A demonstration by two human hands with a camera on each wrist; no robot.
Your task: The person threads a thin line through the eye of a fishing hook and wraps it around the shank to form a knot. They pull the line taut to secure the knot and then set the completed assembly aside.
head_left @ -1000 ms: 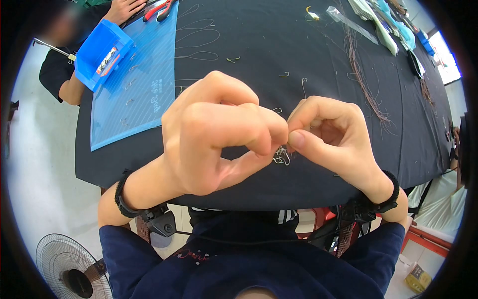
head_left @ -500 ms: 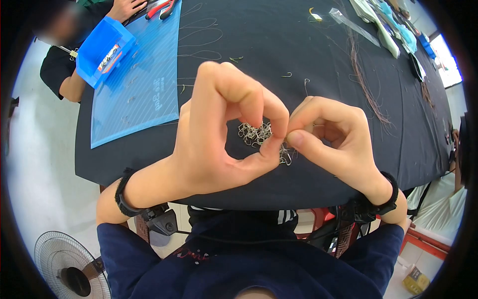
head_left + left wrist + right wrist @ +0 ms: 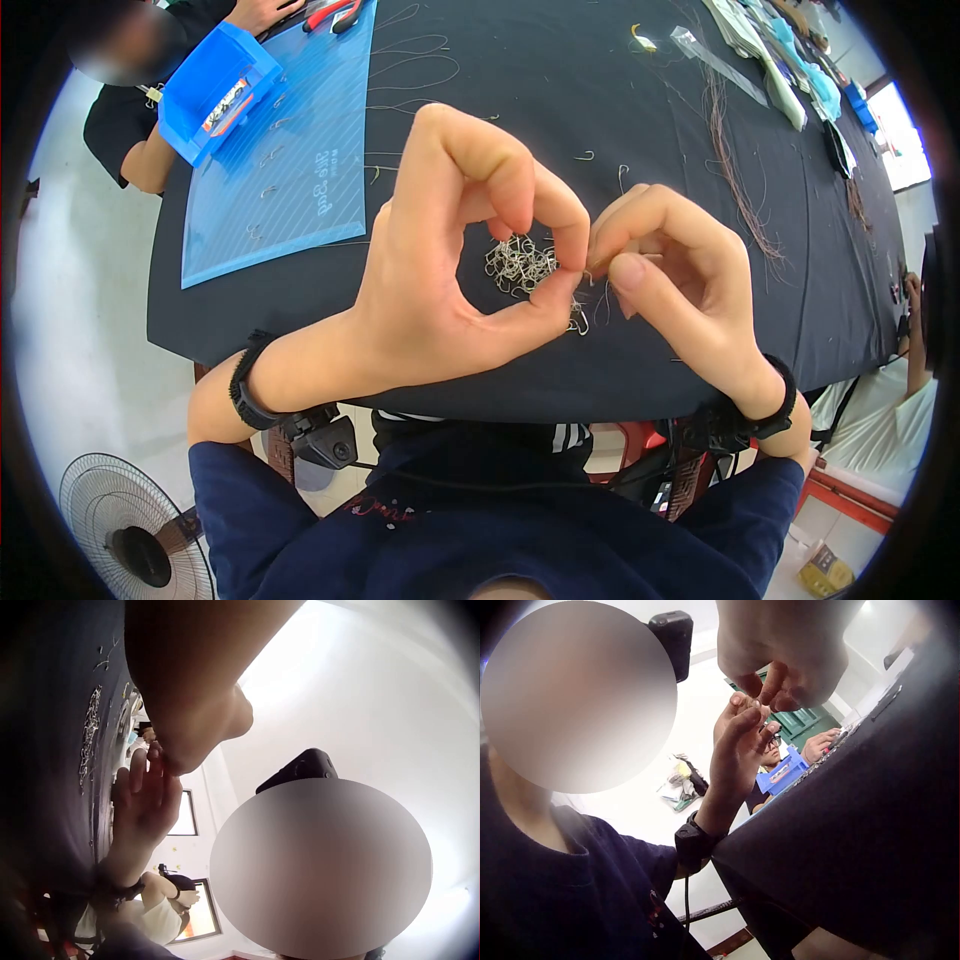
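Note:
My left hand (image 3: 420, 285) is raised over the table in the head view, thumb and index finger meeting in a ring. Their tips pinch a tiny fish hook (image 3: 588, 277), mostly hidden by the fingers. Right beside it, my right hand (image 3: 715, 280) has curled fingers at the hook, the thumb slightly apart from the index tip. From these right fingertips a thin fishing line (image 3: 606, 303) hangs; the grip on it is largely covered. A pile of silvery fish hooks (image 3: 518, 264) lies on the black cloth below, seen through the left hand's ring.
Single hooks (image 3: 584, 156) lie beyond the hands on the black-covered table (image 3: 560, 60). At left are a blue striped sheet (image 3: 300, 190) with hooks and looped lines, a blue bin (image 3: 215, 90), red-handled pliers (image 3: 330, 14) and another person's arm. A brownish thread bundle (image 3: 725, 160) lies at right.
The left fingers have uncurled into a wider ring, uncovering the hook pile. The right thumb has shifted a little away from its index fingertip. Both hands stay close together.

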